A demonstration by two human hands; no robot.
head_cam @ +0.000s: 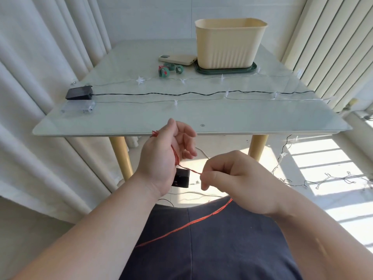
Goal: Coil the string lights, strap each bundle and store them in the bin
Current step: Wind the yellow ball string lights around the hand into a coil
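Note:
A red string light wire is wound in several loops around my left hand, which is held palm-up just below the table's front edge. Its black battery box hangs under that hand. My right hand pinches the red wire close to the left hand, and the loose end trails down across my dark lap. Further strings lie stretched across the glass table: a black wire from a black battery box, and clear wires with star lights from a clear box. Green straps lie before the cream bin.
The bin stands on a dark green lid at the back right. A phone lies to its left. More string lights trail over the floor at the right. Curtains hang at the left, blinds at the right.

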